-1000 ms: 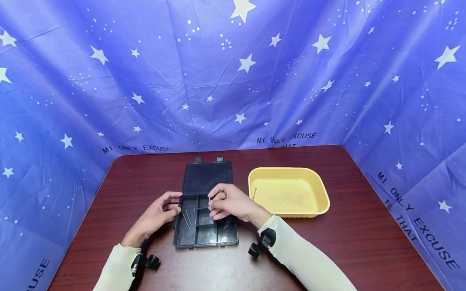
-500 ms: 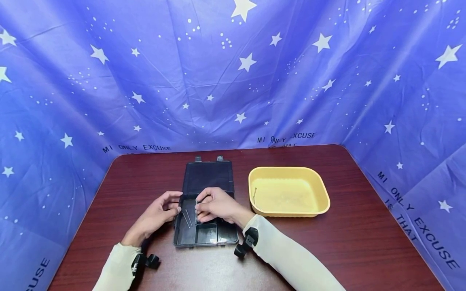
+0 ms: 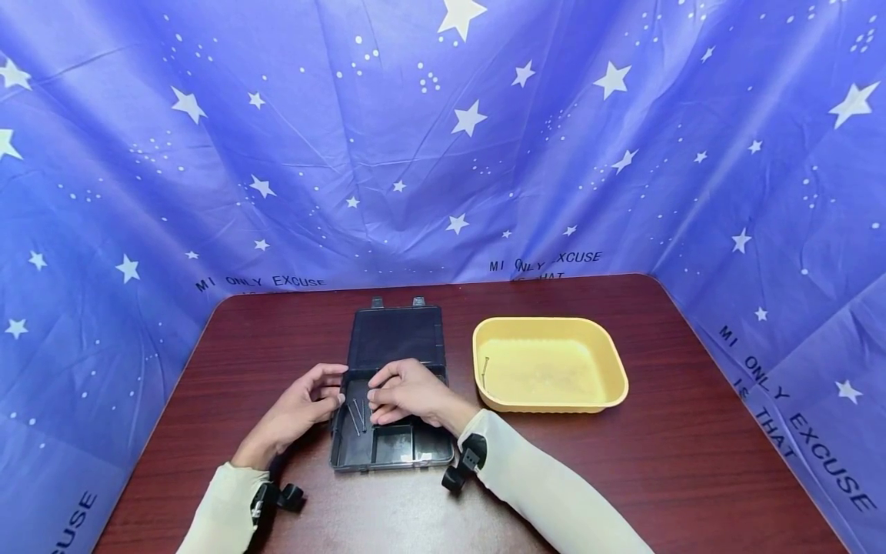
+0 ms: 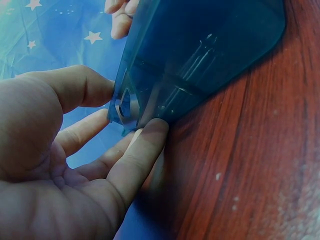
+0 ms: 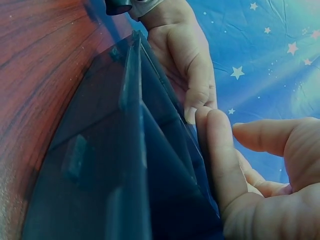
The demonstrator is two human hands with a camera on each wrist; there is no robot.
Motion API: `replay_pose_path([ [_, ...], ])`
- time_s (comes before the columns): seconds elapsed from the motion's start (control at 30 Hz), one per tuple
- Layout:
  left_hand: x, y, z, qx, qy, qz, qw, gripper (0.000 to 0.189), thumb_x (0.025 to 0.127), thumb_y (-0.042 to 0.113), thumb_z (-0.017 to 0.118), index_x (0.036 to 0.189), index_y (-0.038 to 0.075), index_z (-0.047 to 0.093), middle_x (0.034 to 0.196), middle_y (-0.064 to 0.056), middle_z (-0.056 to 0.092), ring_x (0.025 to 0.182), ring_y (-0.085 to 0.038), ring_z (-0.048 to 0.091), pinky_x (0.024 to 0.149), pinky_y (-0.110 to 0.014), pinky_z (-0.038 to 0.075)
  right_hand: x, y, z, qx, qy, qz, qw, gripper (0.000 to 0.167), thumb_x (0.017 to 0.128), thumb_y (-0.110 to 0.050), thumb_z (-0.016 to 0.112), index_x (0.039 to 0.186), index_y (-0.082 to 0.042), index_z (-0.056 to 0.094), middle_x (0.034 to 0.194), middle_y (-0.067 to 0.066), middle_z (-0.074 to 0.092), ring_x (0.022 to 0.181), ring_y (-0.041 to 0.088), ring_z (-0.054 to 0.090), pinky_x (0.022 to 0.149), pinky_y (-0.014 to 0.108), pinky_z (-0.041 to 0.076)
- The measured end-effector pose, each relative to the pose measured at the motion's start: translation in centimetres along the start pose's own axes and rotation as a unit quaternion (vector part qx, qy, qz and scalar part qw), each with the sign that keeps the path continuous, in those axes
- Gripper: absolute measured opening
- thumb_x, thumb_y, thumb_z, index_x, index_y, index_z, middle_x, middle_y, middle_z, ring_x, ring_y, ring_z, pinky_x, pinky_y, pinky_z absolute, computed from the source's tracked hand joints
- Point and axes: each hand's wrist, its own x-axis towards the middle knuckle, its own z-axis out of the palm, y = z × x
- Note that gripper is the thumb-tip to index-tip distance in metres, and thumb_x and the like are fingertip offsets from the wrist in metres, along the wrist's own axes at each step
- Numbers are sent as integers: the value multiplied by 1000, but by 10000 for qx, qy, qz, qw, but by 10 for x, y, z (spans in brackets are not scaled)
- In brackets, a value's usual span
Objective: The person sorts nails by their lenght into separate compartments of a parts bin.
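Note:
A dark translucent compartment box lies with its lid folded back on the table. My left hand grips its left side; in the left wrist view the thumb is at the upper edge and a fingertip presses the underside. Several thin metal nails lie in the long left compartment, and show through the box wall in the left wrist view. Over the middle dividers hovers my right hand, fingers bent and pointing left. In the right wrist view its thumb is apart from the fingers, with nothing visible between.
To the right of the box stands a yellow plastic tub with a nail leaning at its left inside wall. A starry blue cloth hangs behind and beside the reddish-brown table.
My right hand has moved left over the box with a nail and let it go into the left compartment beside the others. The left hand stays in place.

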Motion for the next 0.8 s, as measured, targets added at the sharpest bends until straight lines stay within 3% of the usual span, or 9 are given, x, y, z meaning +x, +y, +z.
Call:
replay_pose_path([
  [0.13,1,-1,0,-14,5,-17,10000,53,100,1,65,150,4,47,139,-30,55,104,-13,65,72,-26,56,-4,-2,-2,-14,44,-29,10000,33,98,6,66,127,18,56,108,37,71,69,19,75,65,28,63],
  [0.37,0,-1,0,-80,6,-3,10000,53,101,1,65,150,3,46,141,-31,54,106,-12,66,75,-27,59,-12,-6,-8,88,7,-194,9998,34,99,5,64,129,20,55,88,16,71,69,18,75,64,26,63],
  [0.6,-1,0,-1,-113,-1,105,9999,54,100,0,65,150,0,45,141,-34,53,106,-11,66,77,-27,60,-22,-15,-15,9,-25,-379,9993,33,100,1,66,126,18,57,100,32,72,70,15,74,66,28,63],
  [0.8,-2,1,0,-75,31,114,9999,54,99,-1,65,150,-1,45,139,-34,54,104,-10,65,76,-26,59,-30,-22,-19,25,27,-478,9988,36,100,0,66,129,18,56,94,22,72,72,15,74,67,28,64],
])
